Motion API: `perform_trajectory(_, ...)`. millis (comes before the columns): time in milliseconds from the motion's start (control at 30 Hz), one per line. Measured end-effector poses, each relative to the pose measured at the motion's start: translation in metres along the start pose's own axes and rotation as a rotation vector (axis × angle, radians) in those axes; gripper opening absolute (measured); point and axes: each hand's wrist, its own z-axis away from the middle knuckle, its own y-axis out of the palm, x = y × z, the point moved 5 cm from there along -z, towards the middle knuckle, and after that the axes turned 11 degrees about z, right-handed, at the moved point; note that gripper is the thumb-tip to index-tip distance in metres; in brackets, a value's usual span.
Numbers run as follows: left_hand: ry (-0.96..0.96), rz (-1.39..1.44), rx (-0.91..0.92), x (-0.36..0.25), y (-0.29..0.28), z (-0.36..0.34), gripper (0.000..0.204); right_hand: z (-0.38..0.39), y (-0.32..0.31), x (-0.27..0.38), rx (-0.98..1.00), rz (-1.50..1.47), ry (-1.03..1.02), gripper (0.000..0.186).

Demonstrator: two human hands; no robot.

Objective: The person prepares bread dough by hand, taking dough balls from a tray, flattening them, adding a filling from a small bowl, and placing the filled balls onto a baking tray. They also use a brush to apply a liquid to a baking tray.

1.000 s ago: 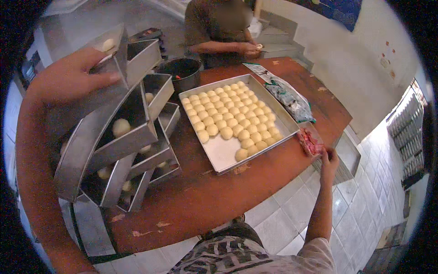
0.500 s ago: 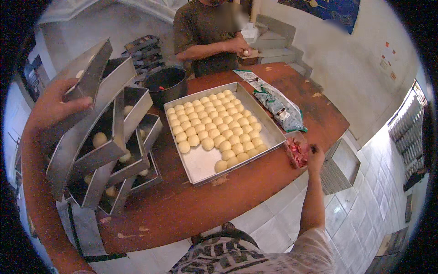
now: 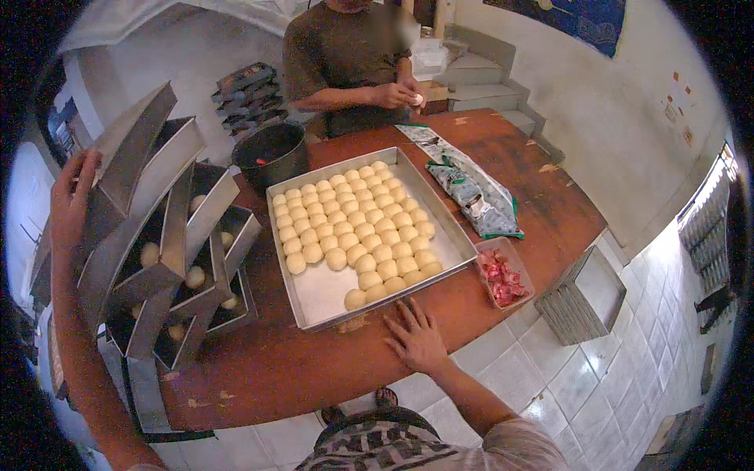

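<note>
At the left, my left hand (image 3: 72,192) has its fingers bent against the end of the uppermost metal loaf pan (image 3: 140,153), which sits tilted on a crisscross stack of similar pans (image 3: 157,275). Pale dough balls (image 3: 149,253) lie inside several of the lower pans. My right hand (image 3: 416,339) is open, fingers spread, its fingertips on the wooden table just off the near edge of a wide shallow baking tray (image 3: 314,302). Rows of round dough balls (image 3: 353,220) fill most of that tray, leaving its near left corner bare.
A clear tub of red pieces (image 3: 504,275) stands right of the tray, below crumpled plastic bags (image 3: 475,196). A black bucket (image 3: 271,161) is behind the pans. Across the table (image 3: 542,180), a person (image 3: 349,71) handles a small pale ball. More pans (image 3: 585,294) stand beyond the right edge.
My right hand has left the tub of red pieces and moved left to the tray's near edge, fingers spread. My left hand has slid outward along the top pan. The view has shifted slightly.
</note>
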Motion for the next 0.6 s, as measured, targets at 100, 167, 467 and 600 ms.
perform_trajectory(100, 0.356, -0.303, -0.487, -0.046, 0.012, 0.049, 0.029, 0.0, 0.002, 0.0, -0.051, 0.159, 0.054, 0.042)
perform_trajectory(167, 0.509, -0.288, -0.496, -0.054, 0.045, 0.099, 0.027, 0.008, 0.013, -0.019, -0.014, 0.165, 0.083, 0.043)
perform_trajectory(467, -0.172, -0.056, 0.065, 0.052, 0.197, 0.356, 0.026, 0.003, 0.01, -0.006, 0.041, 0.171, 0.071, 0.044)
perform_trajectory(600, -0.223, -0.581, 0.088, 0.079, 0.209, 0.403, 0.036, 0.005, 0.016, -0.007, 0.076, 0.213, 0.063, 0.044)
